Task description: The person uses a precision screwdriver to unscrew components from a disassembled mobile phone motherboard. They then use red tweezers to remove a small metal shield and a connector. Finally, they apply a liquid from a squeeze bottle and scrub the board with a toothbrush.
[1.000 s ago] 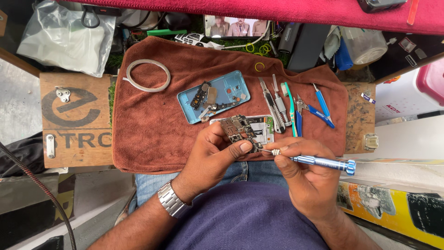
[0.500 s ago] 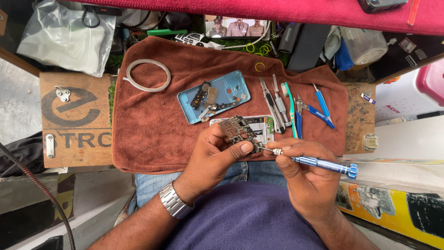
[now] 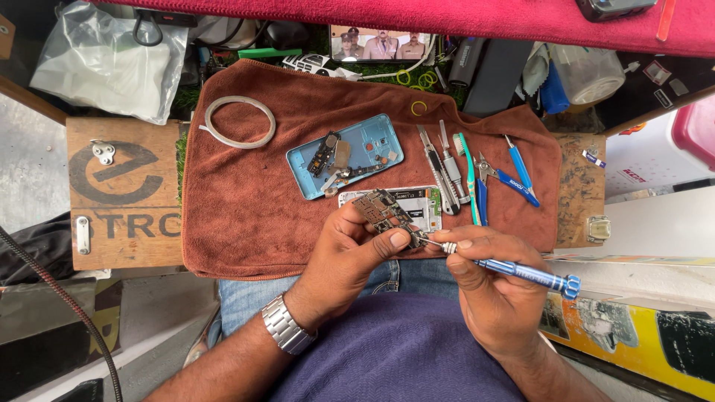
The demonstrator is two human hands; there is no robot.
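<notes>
The left hand (image 3: 346, 257) pinches a small circuit board (image 3: 381, 212) between thumb and fingers, just above the near edge of the brown towel (image 3: 246, 216) and partly over a white phone body (image 3: 421, 205). The right hand (image 3: 495, 290) is closed around a blue screwdriver (image 3: 521, 274), whose tip meets the board's near corner. The board is held only by its edges (nothing beneath supports it), so a hard push could probably flex it or let the tip skid across components. A loosened screw might drop into the towel's pile. The blue phone shell (image 3: 350, 152) lies mid-towel, pliers (image 3: 495, 179) near the right edge.
</notes>
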